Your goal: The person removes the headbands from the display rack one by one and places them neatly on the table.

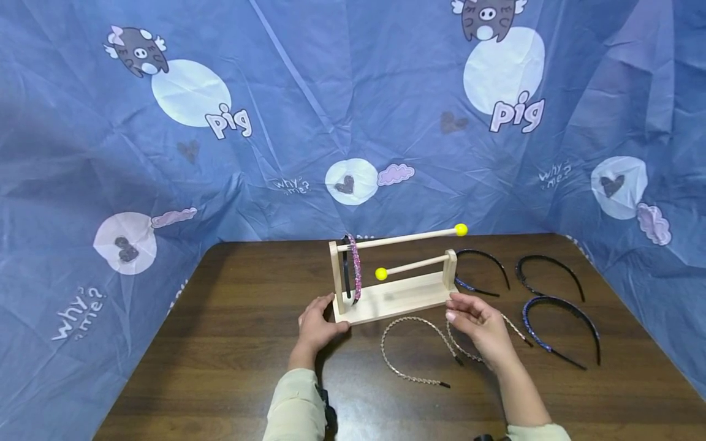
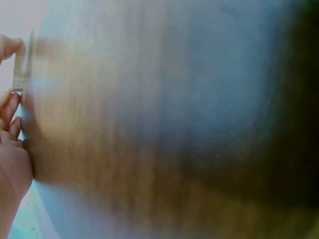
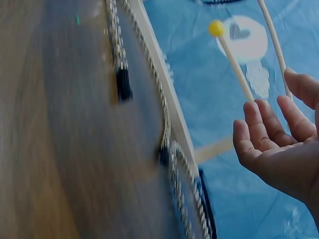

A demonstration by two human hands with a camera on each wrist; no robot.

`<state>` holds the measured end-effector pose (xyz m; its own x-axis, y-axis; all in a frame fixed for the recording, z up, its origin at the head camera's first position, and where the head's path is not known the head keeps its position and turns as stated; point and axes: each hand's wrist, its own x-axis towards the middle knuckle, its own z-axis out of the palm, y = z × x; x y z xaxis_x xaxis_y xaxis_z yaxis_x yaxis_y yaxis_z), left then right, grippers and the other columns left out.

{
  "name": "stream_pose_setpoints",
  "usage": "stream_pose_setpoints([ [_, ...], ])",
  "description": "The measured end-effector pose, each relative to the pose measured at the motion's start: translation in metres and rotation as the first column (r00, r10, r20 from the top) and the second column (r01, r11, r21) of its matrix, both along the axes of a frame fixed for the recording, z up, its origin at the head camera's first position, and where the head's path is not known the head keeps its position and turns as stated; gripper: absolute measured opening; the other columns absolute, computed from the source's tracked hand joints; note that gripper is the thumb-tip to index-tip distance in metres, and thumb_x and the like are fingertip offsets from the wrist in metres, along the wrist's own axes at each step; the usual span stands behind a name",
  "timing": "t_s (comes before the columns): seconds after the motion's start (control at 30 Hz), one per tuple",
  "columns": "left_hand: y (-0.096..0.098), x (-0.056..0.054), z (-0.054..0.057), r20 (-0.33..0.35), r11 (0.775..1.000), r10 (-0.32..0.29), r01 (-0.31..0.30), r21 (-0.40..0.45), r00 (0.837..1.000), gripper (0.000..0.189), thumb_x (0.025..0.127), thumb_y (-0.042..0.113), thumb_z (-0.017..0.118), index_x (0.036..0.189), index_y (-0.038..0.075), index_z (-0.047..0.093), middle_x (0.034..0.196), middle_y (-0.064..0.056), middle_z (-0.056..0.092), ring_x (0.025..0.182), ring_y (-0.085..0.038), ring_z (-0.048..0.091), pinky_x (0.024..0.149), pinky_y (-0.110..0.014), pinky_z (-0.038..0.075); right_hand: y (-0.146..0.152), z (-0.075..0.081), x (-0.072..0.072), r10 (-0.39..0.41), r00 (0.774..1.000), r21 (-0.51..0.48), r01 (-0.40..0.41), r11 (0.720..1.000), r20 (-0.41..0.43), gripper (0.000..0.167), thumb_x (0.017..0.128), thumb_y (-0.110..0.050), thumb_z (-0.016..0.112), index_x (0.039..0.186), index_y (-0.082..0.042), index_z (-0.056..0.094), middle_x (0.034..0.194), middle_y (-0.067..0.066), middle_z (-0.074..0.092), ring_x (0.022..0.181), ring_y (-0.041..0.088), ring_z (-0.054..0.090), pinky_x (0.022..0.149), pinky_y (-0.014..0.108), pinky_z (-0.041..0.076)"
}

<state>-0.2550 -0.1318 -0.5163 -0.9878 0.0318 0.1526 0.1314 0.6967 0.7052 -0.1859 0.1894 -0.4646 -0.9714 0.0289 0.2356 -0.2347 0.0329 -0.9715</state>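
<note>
A pale wooden headband stand (image 1: 394, 298) has two rods tipped with yellow balls. A pink glittery headband (image 1: 356, 269) and a black headband (image 1: 346, 269) hang on its taller rod, by the left post. My left hand (image 1: 317, 324) grips the left end of the base, thumb at the front corner; the left wrist view shows the base end between thumb and fingers. My right hand (image 1: 481, 324) is beside the base's right end, fingers loosely bent with nothing in them. Below it lies a braided gold headband (image 1: 515, 331), partly hidden by this hand.
Another braided gold headband (image 1: 386, 352) lies in front of the stand. To the right are a blue glittery headband (image 1: 529, 321), a black headband (image 1: 551, 258) and a dark blue headband (image 1: 480, 251) behind the stand's end. A blue printed cloth (image 1: 353, 110) hangs behind the wooden table (image 1: 220, 367).
</note>
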Motion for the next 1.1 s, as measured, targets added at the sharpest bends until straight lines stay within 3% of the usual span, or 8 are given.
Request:
stream_pose_setpoints([
  [0.2,0.0,0.0,0.001,0.013,1.0,0.01,-0.01,-0.003,1.0,0.078,0.06,0.026,0.078,0.13,0.003,0.053,0.131,-0.019,0.05,0.127,-0.034,0.037,0.102,-0.051,0.02,-0.027,0.01,-0.006,0.107,0.994,-0.02,-0.107,0.994,-0.004,0.043,0.082,0.002,0.066,0.12,0.015,0.049,0.111,0.033,0.054,0.096,0.02,0.059,0.08,0.022,0.048],
  [0.53,0.001,-0.001,0.0,0.011,1.0,0.007,-0.007,-0.015,1.0,0.08,0.06,0.027,0.078,0.131,0.003,0.052,0.132,-0.019,0.049,0.127,-0.034,0.035,0.102,-0.052,0.02,-0.071,0.02,-0.019,0.254,0.967,-0.031,-0.255,0.967,-0.015,0.044,0.081,0.004,0.066,0.121,0.01,0.051,0.111,0.024,0.058,0.1,0.033,0.057,0.082,0.028,0.049],
  [0.7,0.001,0.0,-0.001,0.023,1.0,0.002,-0.001,-0.012,1.0,0.082,0.06,0.027,0.079,0.132,0.003,0.051,0.133,-0.021,0.047,0.127,-0.035,0.034,0.103,-0.052,0.019,-0.09,0.021,-0.026,0.287,0.958,-0.006,-0.287,0.958,-0.025,0.043,0.079,0.007,0.065,0.12,0.01,0.052,0.109,0.023,0.06,0.099,0.036,0.057,0.081,0.029,0.049],
  [0.83,0.001,0.0,-0.001,0.029,1.0,0.01,-0.01,-0.01,1.0,0.081,0.059,0.027,0.078,0.132,0.003,0.051,0.133,-0.021,0.047,0.127,-0.035,0.035,0.103,-0.051,0.019,-0.106,0.022,-0.033,0.32,0.947,-0.023,-0.321,0.947,-0.031,0.044,0.079,0.006,0.065,0.121,0.01,0.051,0.111,0.026,0.058,0.102,0.046,0.053,0.083,0.03,0.048],
  [1.1,0.002,0.001,0.003,0.008,1.0,-0.004,0.004,-0.003,1.0,0.079,0.06,0.025,0.078,0.131,0.002,0.052,0.132,-0.021,0.048,0.126,-0.036,0.036,0.102,-0.052,0.02,-0.132,0.03,-0.04,0.318,0.948,-0.023,-0.318,0.948,-0.013,0.047,0.081,0.009,0.063,0.124,0.012,0.045,0.112,0.028,0.056,0.102,0.04,0.053,0.079,0.028,0.048],
])
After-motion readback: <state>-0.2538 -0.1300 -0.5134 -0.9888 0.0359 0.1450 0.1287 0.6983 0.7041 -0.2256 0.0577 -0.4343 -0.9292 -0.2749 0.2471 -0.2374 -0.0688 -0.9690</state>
